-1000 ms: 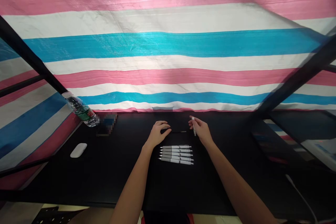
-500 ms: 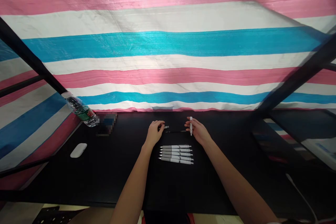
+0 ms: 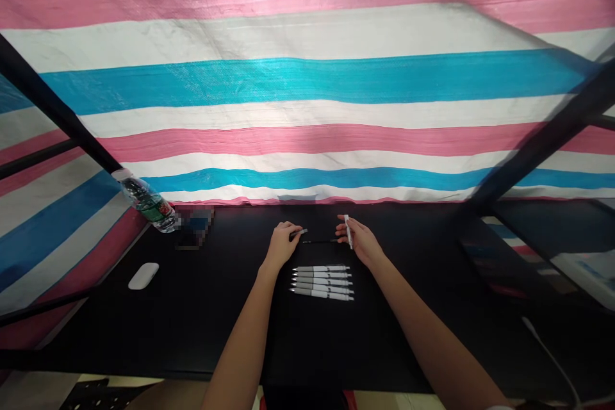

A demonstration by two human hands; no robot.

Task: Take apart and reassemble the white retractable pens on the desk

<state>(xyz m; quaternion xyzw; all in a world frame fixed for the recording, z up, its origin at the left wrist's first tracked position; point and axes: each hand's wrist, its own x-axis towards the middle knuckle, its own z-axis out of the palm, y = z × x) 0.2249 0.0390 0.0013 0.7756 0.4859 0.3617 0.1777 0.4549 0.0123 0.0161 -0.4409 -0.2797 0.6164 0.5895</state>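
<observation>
My left hand (image 3: 285, 240) is closed on a small grey pen grip section (image 3: 301, 232), its end poking out past the fingertips. Between thumb and fingers, my right hand (image 3: 358, 237) holds a white pen barrel (image 3: 348, 230), tilted nearly upright. A thin dark pen refill (image 3: 319, 241) lies on the black tabletop between the hands, its right end close to the right fingers. Nearer to me, several white and grey pens (image 3: 321, 274) lie side by side in a row, tips pointing left.
At the left stand a clear plastic bottle (image 3: 151, 205) with a green and red label, a blurred dark object (image 3: 195, 229) and a white mouse-like oval (image 3: 143, 276). A white cable (image 3: 550, 355) crosses the right side. A striped sheet (image 3: 307, 80) hangs behind the table.
The right hand has shifted slightly left and tilted the white barrel, its top leaning left. The grip section in my left hand has turned a little. The row of pens is unmoved.
</observation>
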